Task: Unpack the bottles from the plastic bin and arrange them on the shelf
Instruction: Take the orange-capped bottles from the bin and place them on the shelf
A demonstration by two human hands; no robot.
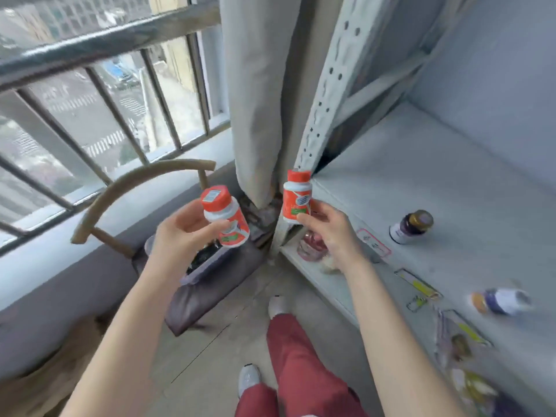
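Two orange-capped bottles are in view, one (226,218) in the left hand (183,233) and one (296,196) in the right hand (331,233), while two more bottles, a dark gold-capped one (411,226) and a blurred purple-and-white one (499,300), sit on one shelf (451,176).
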